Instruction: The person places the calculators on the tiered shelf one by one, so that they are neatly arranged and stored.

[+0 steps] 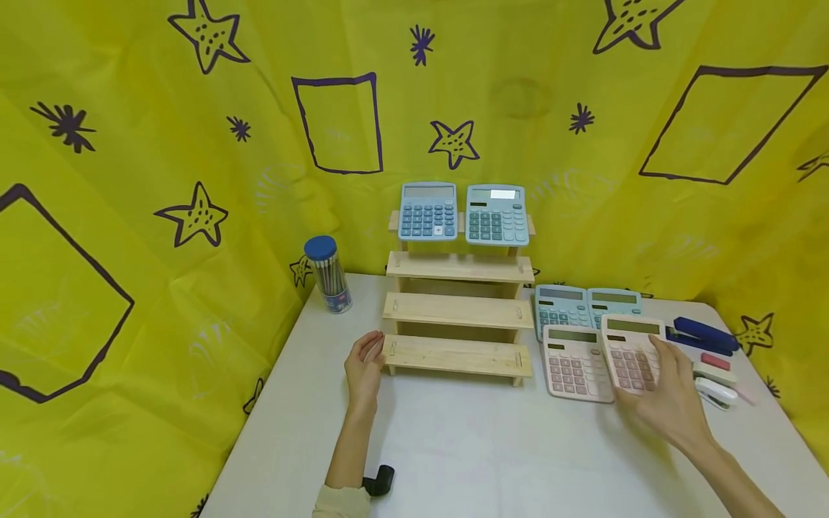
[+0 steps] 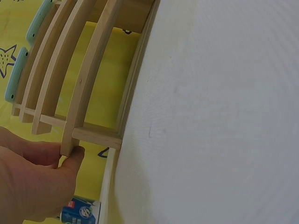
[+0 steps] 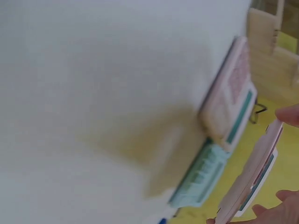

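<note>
My right hand [image 1: 673, 399] grips a pink-and-white calculator [image 1: 633, 356] by its two sides, thumb on one and fingers on the other. In the right wrist view this calculator [image 3: 250, 179] is raised off the table. A second pink-and-white calculator [image 1: 576, 363] lies just left of it, and two blue calculators [image 1: 562, 308] lie behind. With thumb and fingers, my left hand [image 1: 364, 370] pinches the left end of the lowest step of a wooden tiered stand [image 1: 456, 309], plain in the left wrist view [image 2: 70, 135]. Two more blue calculators [image 1: 427, 210] lean side by side on its top tier.
A clear tub of pencils with a blue lid [image 1: 329, 277] stands left of the stand. On the right lie a dark blue stapler [image 1: 702, 337], a white stapler [image 1: 715, 393] and a pink-and-white eraser [image 1: 715, 362]. A yellow patterned curtain [image 1: 531, 93] hangs behind the white table [image 1: 466, 439].
</note>
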Available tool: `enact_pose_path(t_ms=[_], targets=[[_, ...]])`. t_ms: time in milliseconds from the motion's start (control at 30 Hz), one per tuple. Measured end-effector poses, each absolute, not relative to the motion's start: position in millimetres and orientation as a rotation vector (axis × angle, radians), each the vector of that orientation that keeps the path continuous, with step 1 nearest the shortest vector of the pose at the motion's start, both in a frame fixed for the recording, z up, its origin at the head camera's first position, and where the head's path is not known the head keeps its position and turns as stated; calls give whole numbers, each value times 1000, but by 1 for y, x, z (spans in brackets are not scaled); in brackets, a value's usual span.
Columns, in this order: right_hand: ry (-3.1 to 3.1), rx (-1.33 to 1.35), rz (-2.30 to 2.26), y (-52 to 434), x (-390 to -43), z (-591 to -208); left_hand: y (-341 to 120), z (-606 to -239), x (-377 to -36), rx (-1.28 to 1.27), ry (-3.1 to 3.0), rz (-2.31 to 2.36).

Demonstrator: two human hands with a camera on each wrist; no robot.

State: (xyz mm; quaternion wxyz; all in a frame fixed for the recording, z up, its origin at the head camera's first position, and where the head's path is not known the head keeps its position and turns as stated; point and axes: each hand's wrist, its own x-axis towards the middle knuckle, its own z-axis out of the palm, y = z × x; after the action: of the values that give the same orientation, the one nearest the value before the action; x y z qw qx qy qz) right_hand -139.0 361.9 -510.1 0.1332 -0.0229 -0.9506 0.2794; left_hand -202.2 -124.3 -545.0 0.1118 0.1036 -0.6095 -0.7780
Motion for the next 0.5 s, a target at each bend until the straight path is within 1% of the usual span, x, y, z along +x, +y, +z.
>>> enact_pose_path(t_ms=[333, 500], targets=[[-2708, 86, 865, 318, -135, -453, -125, -546, -202, 317, -1790, -2290], [-2693, 177, 881, 295, -137, -432, -125, -546, -202, 310, -1788, -2292]])
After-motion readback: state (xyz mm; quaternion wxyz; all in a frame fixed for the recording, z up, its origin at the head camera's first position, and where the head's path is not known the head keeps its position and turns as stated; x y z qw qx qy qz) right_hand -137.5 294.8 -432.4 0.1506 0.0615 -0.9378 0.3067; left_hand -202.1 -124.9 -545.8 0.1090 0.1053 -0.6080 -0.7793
